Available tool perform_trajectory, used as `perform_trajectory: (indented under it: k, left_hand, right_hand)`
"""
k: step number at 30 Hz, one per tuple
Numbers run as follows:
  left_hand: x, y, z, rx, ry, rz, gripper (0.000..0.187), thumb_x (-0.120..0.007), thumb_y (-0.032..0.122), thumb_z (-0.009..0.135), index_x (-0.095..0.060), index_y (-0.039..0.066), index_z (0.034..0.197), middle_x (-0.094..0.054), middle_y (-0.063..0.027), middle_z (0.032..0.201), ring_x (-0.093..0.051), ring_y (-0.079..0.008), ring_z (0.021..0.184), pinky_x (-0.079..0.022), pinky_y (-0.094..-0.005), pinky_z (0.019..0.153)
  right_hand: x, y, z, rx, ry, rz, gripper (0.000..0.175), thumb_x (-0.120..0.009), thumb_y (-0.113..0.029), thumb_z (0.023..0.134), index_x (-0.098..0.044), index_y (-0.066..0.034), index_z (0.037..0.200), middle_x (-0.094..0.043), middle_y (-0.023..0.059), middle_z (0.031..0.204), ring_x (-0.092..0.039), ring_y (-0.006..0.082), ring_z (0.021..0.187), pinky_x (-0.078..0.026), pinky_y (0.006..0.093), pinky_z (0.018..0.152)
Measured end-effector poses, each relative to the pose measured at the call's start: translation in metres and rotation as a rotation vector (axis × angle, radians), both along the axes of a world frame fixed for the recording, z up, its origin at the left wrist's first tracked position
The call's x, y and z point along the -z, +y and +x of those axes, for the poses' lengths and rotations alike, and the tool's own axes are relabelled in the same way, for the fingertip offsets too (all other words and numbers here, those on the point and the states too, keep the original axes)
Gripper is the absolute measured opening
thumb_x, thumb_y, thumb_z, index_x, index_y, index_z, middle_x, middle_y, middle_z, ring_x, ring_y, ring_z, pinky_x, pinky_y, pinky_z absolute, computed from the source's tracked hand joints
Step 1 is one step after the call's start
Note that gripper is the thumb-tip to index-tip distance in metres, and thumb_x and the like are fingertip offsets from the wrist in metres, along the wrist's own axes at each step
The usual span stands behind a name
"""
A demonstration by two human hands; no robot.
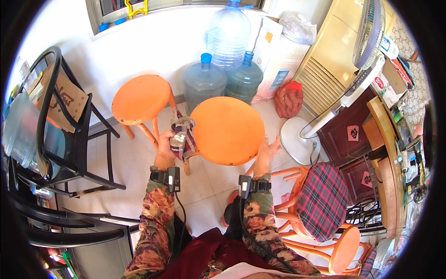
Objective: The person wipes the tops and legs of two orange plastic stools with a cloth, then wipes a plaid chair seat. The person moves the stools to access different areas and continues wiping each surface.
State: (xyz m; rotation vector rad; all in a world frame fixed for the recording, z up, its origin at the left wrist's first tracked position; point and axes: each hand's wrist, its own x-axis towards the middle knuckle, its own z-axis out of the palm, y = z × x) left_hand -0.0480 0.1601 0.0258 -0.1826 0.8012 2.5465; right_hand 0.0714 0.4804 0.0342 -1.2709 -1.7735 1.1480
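My left hand [165, 148] is closed on a bunched plaid cloth [183, 136], between two round orange stools. One orange stool [227, 130] stands directly before me, its round top bare. The other orange stool [141, 99] stands to its left, nearer the wall, with worn spots on its rim. My right hand [268, 150] is at the right edge of the middle stool's seat, fingers spread and nothing in them; whether it touches the rim is hard to tell. Both wrists carry black straps with small boxes and cables.
Large water bottles [205, 83] stand by the wall, beside a carton [278, 62] and a red mesh bag [289, 100]. A standing fan [300, 141] is at the right, near a stool with a plaid cover [323, 202]. Black armchairs [83, 139] are at the left.
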Motion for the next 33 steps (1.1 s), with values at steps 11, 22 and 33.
perform_trajectory:
  k: [11,22,33]
  left_hand:
    - [-0.014,0.019,-0.021,0.137,0.022,-0.156,0.026,-0.05,0.008,0.069,-0.064,-0.004,0.088,-0.068,-0.0143,0.083,-0.066,-0.0289,0.072,-0.058,-0.0413,0.071]
    - [0.007,0.017,-0.026,0.008,-0.057,-0.064,0.02,-0.052,0.011,0.067,-0.062,0.002,0.081,-0.066,-0.01,0.079,-0.064,-0.0273,0.067,-0.057,-0.0401,0.068]
    - [-0.005,-0.004,0.037,0.005,-0.056,-0.047,0.023,-0.053,0.011,0.067,-0.061,0.001,0.085,-0.067,-0.0119,0.079,-0.064,-0.0283,0.067,-0.057,-0.0414,0.069]
  right_hand:
    - [0.026,-0.005,0.017,-0.098,0.131,-0.353,0.068,-0.062,-0.03,0.093,-0.033,-0.0039,0.149,-0.042,0.0141,0.133,-0.056,0.0234,0.102,-0.052,0.0361,0.078]
    - [0.016,-0.069,0.042,-0.189,0.561,-1.363,0.033,-0.064,-0.026,0.096,-0.055,-0.0243,0.128,-0.061,-0.0027,0.121,-0.056,0.0186,0.111,-0.043,0.0453,0.088]
    - [0.036,-0.013,0.009,-0.46,0.946,-1.05,0.061,-0.066,-0.004,0.082,-0.048,-0.0176,0.138,-0.053,0.0078,0.139,-0.05,0.0331,0.128,-0.045,0.0586,0.101]
